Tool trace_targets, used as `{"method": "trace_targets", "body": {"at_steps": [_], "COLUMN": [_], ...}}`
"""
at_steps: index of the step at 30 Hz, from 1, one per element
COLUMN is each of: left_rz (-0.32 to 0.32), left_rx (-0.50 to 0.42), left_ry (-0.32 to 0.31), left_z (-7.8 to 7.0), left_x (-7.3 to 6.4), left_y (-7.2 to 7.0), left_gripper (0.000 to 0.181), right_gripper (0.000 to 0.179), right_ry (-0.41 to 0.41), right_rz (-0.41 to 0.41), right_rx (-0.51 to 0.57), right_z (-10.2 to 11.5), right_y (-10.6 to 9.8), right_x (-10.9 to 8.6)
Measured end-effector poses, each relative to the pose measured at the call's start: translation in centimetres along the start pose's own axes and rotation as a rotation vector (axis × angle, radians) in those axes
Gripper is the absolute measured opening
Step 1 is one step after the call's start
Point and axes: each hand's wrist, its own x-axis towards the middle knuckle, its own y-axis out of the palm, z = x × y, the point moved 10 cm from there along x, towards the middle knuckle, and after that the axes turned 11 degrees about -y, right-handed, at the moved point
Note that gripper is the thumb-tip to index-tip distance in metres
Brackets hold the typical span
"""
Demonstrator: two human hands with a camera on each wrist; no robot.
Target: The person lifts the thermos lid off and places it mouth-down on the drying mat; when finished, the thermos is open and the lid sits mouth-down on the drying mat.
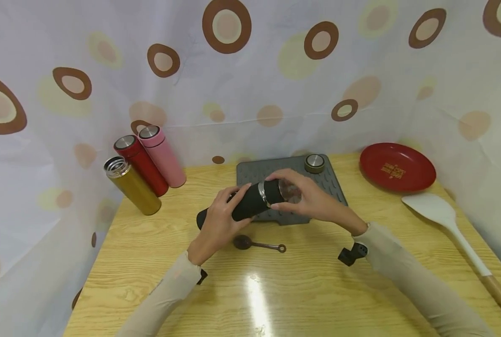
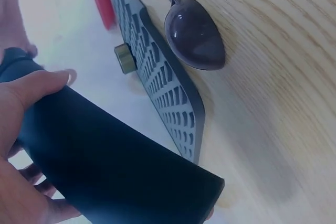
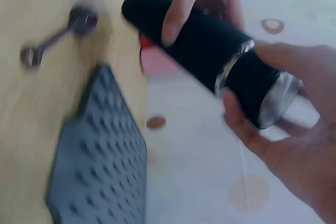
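Observation:
A black thermos bottle [image 1: 250, 203] is held tilted above the table, its capped end up to the right. My left hand [image 1: 221, 216] grips the bottle's body, thumb and fingers wrapped round it. With thumb and fingers my right hand [image 1: 305, 195] pinches the black cap [image 3: 257, 85], whose top is silvery. A bright metal ring shows between cap and body. Beneath the bottle lies a grey ridged mat [image 1: 284, 216]. On this mat stands a loose bottle cap [image 1: 315, 163] with a silver top and an olive-gold side. A dark spoon [image 1: 258, 244] lies in front of the mat.
At the left stand a gold bottle [image 1: 134, 187] with its lid off, a red bottle [image 1: 142, 164] and a pink bottle [image 1: 164, 158], both capped. To the right are a red plate [image 1: 418, 175] and a white spatula [image 1: 439, 215] with a wooden handle. A patterned curtain [image 1: 267, 93] hangs behind.

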Motion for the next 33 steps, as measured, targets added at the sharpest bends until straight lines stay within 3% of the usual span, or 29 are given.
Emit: {"method": "trace_targets", "body": {"at_steps": [3, 6, 10, 13, 20, 26, 33], "left_rz": [0.006, -0.029, -0.095, -0.105, -0.124, -0.211, -0.267], "left_rx": [-0.060, -0.101, -0.067, -0.042, -0.069, -0.126, -0.190], "left_ry": [-0.067, -0.122, -0.144, -0.149, -0.181, -0.187, -0.274], "left_z": [1.2, 2.4, 3.2, 3.5, 4.4, 5.5, 8.2], "left_x": [0.0, 0.0, 0.2, 0.5, 1.4, 2.6, 3.7], "left_y": [-0.4, -1.4, -3.1, -3.7, -4.5, -6.3, -7.8], "left_gripper": [0.085, 0.085, 0.085, 0.086, 0.084, 0.084, 0.083], "right_gripper": [0.064, 0.064, 0.063, 0.063, 0.067, 0.063, 0.062], "right_ry": [-0.140, -0.158, -0.074, -0.015, 0.112, 0.083, 0.078], "right_rz": [-0.003, -0.044, -0.111, -0.124, -0.185, -0.180, -0.159], "right_rx": [-0.183, -0.283, -0.187, -0.127, -0.149, -0.278, -0.416], "right_z": [0.9, 0.4, -0.9, -1.8, -4.4, -5.5, -7.4], "right_y": [-1.0, -2.5, -3.9, -4.3, -6.3, -7.1, -6.8], "right_x": [-0.2, -0.8, -1.0, -0.7, -0.7, -0.4, 1.2]}}
